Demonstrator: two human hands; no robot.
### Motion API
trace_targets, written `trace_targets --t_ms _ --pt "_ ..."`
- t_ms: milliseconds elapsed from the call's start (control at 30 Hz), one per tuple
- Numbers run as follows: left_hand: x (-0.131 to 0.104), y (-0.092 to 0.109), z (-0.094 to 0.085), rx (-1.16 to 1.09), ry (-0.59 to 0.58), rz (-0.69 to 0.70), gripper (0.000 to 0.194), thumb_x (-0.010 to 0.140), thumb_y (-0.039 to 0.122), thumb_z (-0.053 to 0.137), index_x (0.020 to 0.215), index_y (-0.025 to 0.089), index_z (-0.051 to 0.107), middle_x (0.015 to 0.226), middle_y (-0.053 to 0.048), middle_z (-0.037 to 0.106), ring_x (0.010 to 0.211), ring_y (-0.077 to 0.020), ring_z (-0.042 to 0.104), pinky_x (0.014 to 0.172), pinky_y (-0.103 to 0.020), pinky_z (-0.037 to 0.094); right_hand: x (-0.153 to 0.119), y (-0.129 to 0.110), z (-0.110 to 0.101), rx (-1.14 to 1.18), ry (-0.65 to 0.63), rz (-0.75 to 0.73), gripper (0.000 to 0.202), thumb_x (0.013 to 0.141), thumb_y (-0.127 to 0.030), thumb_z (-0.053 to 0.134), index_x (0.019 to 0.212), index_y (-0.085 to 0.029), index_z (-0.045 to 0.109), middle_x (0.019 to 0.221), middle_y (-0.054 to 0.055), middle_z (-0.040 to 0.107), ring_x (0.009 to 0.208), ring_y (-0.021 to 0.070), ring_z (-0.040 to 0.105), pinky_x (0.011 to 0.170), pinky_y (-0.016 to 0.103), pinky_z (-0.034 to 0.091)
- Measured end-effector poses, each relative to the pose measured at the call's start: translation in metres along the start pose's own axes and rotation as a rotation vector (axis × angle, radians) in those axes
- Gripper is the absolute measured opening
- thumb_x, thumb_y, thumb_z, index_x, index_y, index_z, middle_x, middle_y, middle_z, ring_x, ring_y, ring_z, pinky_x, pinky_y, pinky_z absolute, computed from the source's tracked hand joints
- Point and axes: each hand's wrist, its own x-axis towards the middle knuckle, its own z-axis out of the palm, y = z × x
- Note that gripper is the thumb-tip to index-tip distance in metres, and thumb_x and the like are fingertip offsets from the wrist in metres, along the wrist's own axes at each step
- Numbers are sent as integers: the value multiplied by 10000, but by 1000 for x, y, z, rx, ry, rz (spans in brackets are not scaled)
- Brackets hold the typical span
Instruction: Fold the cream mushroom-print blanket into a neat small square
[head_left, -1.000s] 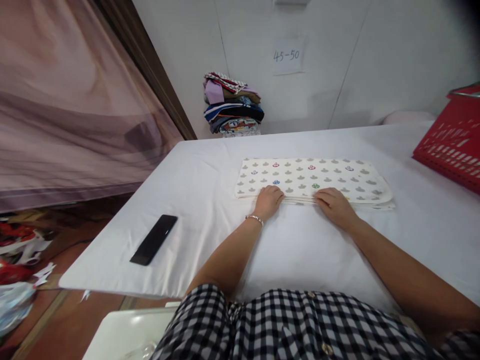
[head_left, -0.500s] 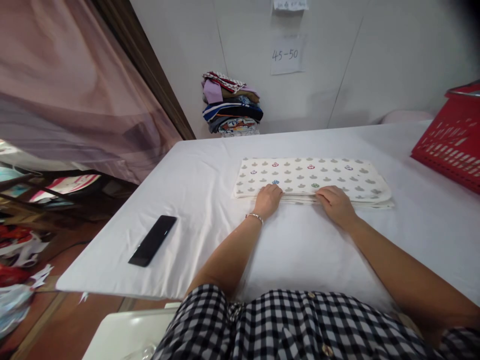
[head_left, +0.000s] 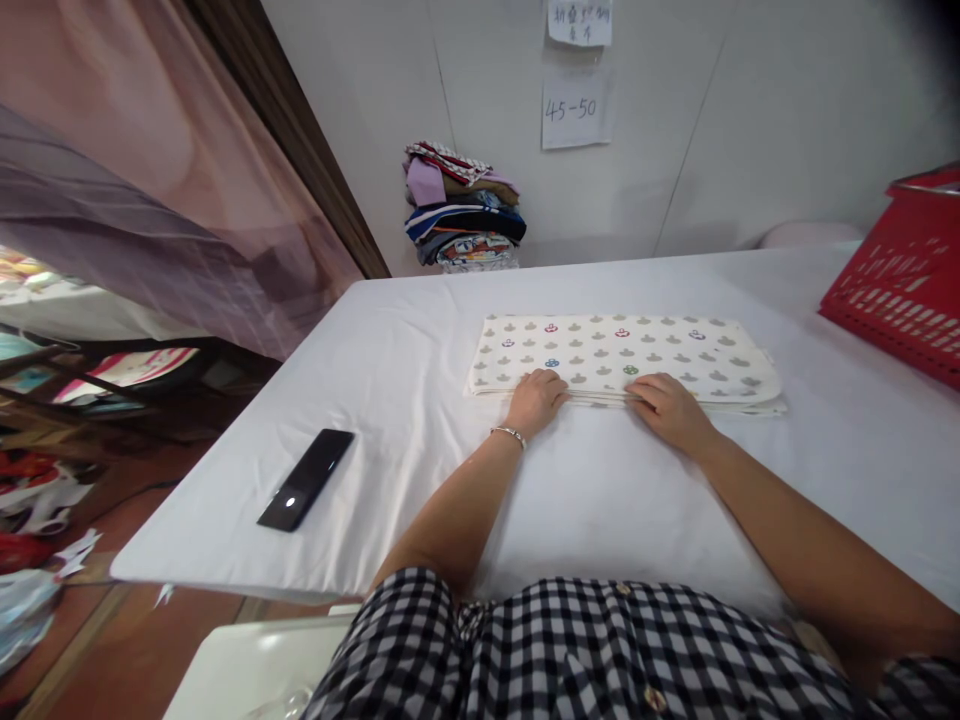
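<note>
A cream cloth, printed with grey shapes and a few coloured ones, lies folded in a long layered rectangle on the white-covered table. My left hand, with a bracelet at the wrist, holds the cloth's near edge left of its middle, fingers bent over the top. To the right, my right hand pinches the same edge, its fingers bent and close together. A short stretch of the edge, with several layers visible, shows between the two hands. The fingertips are partly hidden against the cloth.
A black phone lies on the table's left side. At the back stands a stack of folded clothes by the wall. A red basket sits at the right. Paper signs hang on the wall, and a curtain hangs left.
The near edge of the cloth lies slightly lower and flatter. My right hand has shifted a little to the left along it; my left hand is almost in the same place.
</note>
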Motion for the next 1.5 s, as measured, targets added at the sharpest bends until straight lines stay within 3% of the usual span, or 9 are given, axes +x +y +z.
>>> trace_targets --t_ms 233,433,700,900,1267,1500 --pt "5 3 0 31 12 -30 236 957 284 447 870 190 646 936 -38 644 877 -177 530 765 -319 397 5 -5 1 -59 118 48 229 930 -252 427 908 -198 648 911 97 642 845 237 558 745 393 475" --pt "5 7 -2 70 57 -9 203 948 262 462 879 200 642 939 -45 644 882 -188 531 780 -333 380 7 -4 3 -63 94 63 223 926 -248 415 895 -208 633 913 94 640 829 240 561 738 401 472" --pt "10 36 14 139 1 187 233 903 104 462 754 189 618 868 -65 586 891 -206 485 781 -363 335 7 -1 6 -51 101 67 224 933 -285 417 885 -218 626 912 85 639 839 237 567 742 395 477" --pt "18 34 20 226 11 197 204 902 147 491 743 170 618 860 -81 554 902 -231 455 783 -382 319 6 -1 7 -50 105 62 240 941 -295 407 878 -217 625 911 83 640 835 231 564 745 388 479" --pt "21 38 18 156 0 113 251 914 159 478 718 179 633 849 -71 551 881 -222 462 767 -381 331 7 -3 7 -18 107 69 267 942 -317 402 885 -225 646 904 86 646 834 235 565 749 397 481" --pt "25 40 21 235 -17 176 250 889 105 472 698 159 624 819 -80 541 878 -234 469 764 -382 334 7 -2 8 -38 111 61 262 941 -314 409 887 -218 647 904 90 646 825 234 565 748 392 486"
